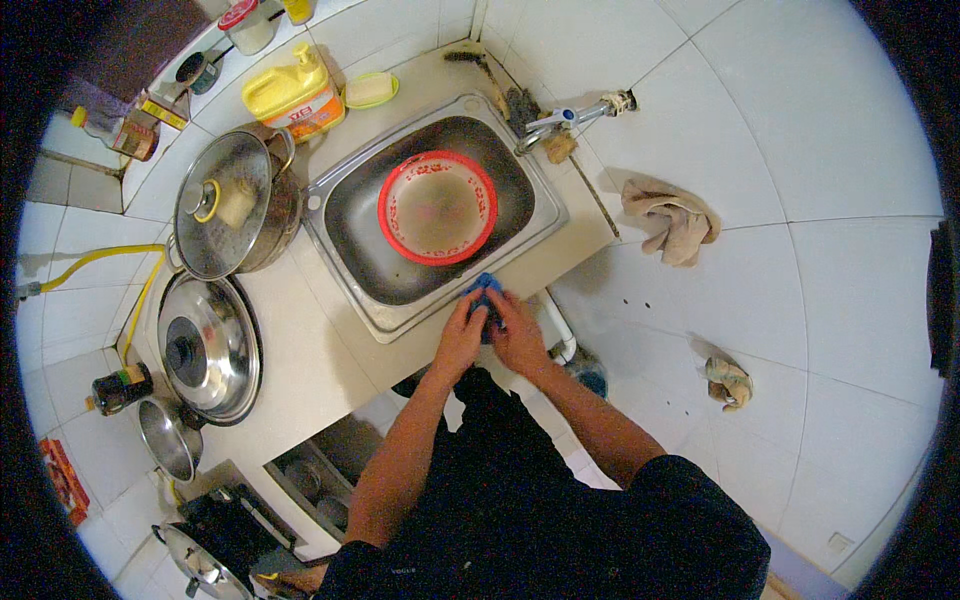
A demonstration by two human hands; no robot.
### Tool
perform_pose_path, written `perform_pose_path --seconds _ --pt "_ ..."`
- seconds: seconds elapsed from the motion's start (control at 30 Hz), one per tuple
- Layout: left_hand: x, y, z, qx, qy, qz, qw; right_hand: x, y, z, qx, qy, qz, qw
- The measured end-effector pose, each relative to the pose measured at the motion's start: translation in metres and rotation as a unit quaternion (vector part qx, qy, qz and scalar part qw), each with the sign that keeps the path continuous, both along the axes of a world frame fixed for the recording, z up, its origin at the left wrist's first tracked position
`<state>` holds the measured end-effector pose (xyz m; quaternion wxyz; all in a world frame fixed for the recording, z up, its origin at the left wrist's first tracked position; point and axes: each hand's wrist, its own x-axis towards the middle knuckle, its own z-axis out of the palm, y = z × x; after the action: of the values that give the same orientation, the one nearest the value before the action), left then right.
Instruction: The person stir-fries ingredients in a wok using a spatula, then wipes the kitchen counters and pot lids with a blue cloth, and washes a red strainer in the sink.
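Observation:
At the front edge of the stainless-steel sink [352,289], my left hand [461,335] and my right hand [519,334] hold a blue cloth [486,285] between them, fingertips close together. Part of the cloth is hidden by my fingers. Beyond my hands, a red-rimmed basin [439,208] with a patterned inner wall stands in the sink, with cloudy liquid in it. The faucet [555,121] juts from the wall at the sink's right rear corner, with a brownish thing hanging by it.
Left of the sink stand a glass-lidded pot [229,206], a domed metal lid [210,349] and a metal bowl [169,439]. A yellow detergent jug [294,94] and a soap dish [370,90] sit behind. Cloths [670,217] hang on the right wall; a white drainpipe [559,326] runs below the counter.

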<state>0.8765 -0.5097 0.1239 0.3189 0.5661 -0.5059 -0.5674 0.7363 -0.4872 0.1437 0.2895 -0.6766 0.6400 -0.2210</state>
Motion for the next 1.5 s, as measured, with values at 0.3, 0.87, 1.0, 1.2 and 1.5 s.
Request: perform_pose_path --seconds 0.3,0.87,1.0,1.2,1.5 --pt "-0.02 -0.009 0.016 0.01 0.017 -0.089 0.996 -0.097 -0.059 -0.046 -0.043 0.156 -0.124 0.979" --pt "0.104 0.069 0.017 0.097 -0.052 0.083 0.99 -0.199 -0.129 -0.06 -0.089 0.104 -0.136 0.981" --pt "0.126 0.09 0.015 0.173 0.024 0.167 0.97 -0.213 -0.051 -0.061 -0.02 0.091 -0.101 0.991" --pt "0.092 0.085 0.012 0.119 0.061 0.128 0.983 -0.256 0.012 -0.02 0.161 -0.191 -0.226 0.941" --pt "0.003 0.043 0.059 -0.092 0.06 0.023 0.994 -0.089 0.025 0.084 0.313 -0.482 -0.187 0.796"
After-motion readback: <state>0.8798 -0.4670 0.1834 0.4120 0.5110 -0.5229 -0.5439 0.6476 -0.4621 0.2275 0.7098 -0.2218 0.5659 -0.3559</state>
